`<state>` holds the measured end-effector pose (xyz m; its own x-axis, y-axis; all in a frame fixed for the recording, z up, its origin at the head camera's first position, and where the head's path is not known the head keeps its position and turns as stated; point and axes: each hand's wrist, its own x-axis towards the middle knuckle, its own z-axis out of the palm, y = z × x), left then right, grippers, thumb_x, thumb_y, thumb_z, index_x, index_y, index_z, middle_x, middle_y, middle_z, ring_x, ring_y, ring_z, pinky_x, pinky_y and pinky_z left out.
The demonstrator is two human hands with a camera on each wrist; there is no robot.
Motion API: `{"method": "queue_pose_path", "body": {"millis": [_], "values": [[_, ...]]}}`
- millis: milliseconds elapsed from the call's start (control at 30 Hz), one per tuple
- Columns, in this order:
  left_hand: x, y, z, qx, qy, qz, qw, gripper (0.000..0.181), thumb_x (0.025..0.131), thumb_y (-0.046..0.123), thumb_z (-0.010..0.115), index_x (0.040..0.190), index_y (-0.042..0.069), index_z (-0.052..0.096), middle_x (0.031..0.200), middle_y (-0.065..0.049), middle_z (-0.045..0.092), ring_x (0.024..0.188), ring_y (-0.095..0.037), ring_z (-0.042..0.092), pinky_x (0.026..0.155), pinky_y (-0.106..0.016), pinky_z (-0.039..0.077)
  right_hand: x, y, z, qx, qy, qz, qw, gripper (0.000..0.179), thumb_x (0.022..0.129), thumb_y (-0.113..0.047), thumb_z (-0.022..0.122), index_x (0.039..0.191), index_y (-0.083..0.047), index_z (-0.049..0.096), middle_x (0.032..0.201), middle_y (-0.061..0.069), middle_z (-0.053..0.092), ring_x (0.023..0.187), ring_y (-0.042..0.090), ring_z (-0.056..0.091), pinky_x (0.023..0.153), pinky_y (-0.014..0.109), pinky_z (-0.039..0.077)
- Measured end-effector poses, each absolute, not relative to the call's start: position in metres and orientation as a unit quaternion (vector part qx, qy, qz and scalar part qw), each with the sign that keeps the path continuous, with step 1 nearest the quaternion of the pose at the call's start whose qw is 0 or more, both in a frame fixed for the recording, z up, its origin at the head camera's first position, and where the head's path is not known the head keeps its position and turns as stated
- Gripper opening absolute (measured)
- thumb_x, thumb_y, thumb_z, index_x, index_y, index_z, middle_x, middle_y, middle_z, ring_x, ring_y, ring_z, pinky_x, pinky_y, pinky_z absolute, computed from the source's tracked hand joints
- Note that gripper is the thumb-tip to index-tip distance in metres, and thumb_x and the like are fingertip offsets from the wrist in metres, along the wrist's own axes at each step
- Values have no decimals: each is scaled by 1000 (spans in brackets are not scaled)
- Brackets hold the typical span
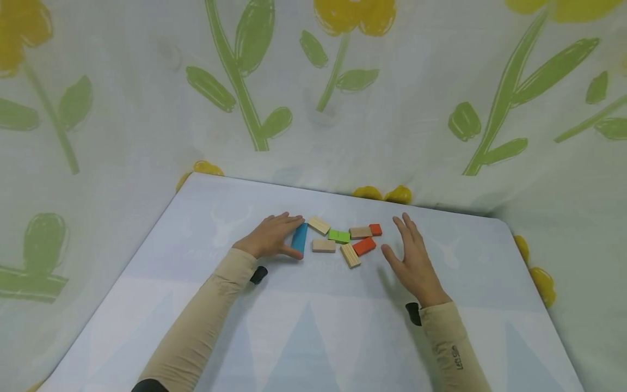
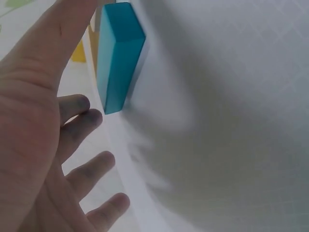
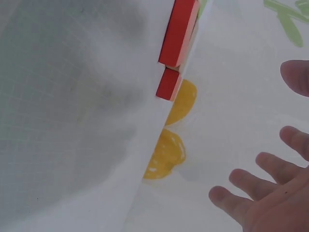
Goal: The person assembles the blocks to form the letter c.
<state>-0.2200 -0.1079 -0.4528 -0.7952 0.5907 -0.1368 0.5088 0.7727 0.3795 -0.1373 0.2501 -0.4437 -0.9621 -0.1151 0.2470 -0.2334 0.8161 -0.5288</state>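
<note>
Blue block [image 1: 300, 238] lies on bench [image 1: 313, 337], left of green blocks [image 1: 339, 236]. Left hand [image 1: 271, 237] spreads loosely at its side, unclenched; whether touching, I cannot tell. Right hand [image 1: 413, 267] spread, holding nothing, apart from small red block [image 1: 375, 230]. Better, I think: touch low and evenly, not disturbing neighbours.

The head camera looks forward and down at the table [image 1: 303, 348] from above its near side. Low over it, the left wrist camera closely faces a blue block [image 2: 118, 58], the right one, two red blocks [image 3: 176, 36]; the head view shares all these.
</note>
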Motion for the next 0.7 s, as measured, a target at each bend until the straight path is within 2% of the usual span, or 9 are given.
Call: {"method": "queue_pose_path", "body": {"millis": [200,433,700], "values": [[-221,-106,-457,303,934,143,128,99,81,55,80,156,7,39,161,-11,37,149,-38,28,118,-60,24,-135,246,-443,84,-949,293,77,78,98,-28,68,162,-18,25,169,7,14,151,38,20,112,67,29],[-223,-108,-459,330,927,152,90,94,78,47,86,151,2,47,155,-13,46,143,-32,42,117,-48,33,-135,242,-443,95,-947,298,78,78,97,-24,70,161,-16,27,169,6,16,151,36,23,113,65,30],[-223,-115,-462,328,928,154,83,94,77,49,86,150,3,49,154,-12,48,141,-31,44,117,-45,35,-138,242,-442,116,-944,292,100,76,97,-25,70,161,-15,29,168,9,20,150,35,26,112,63,32]]}}
